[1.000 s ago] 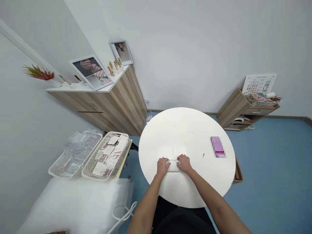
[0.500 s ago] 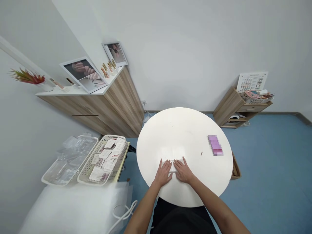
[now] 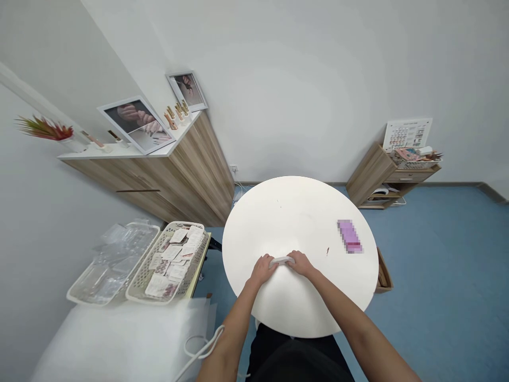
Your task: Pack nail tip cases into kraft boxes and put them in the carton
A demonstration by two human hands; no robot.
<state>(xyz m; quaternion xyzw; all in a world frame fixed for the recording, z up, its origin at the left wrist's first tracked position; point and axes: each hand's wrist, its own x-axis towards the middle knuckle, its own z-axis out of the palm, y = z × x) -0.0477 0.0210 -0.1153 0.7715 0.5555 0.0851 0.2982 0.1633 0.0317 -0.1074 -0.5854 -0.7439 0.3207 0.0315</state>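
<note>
On the round white table [image 3: 298, 212], my left hand [image 3: 263, 268] and my right hand [image 3: 300, 263] both grip a small flat white packet [image 3: 281, 260], one hand at each end. The packet stands on edge between my curled fingers, near the table's front middle. Only its thin upper edge shows; the rest is hidden behind my fingers. A pink, blurred flat item [image 3: 349, 236] lies on the table to the right, apart from my hands.
To the left, a white basket [image 3: 170, 259] holds several small cards, beside a tray of clear plastic pieces [image 3: 113, 261]. White foam sheet [image 3: 119, 339] lies below them. A wooden cabinet [image 3: 175, 170] stands back left, a low wooden shelf [image 3: 382, 175] back right.
My hands lay flat and spread on the packet half a second ago; now the fingers have curled round its ends and tipped it up on edge, a little farther from me.
</note>
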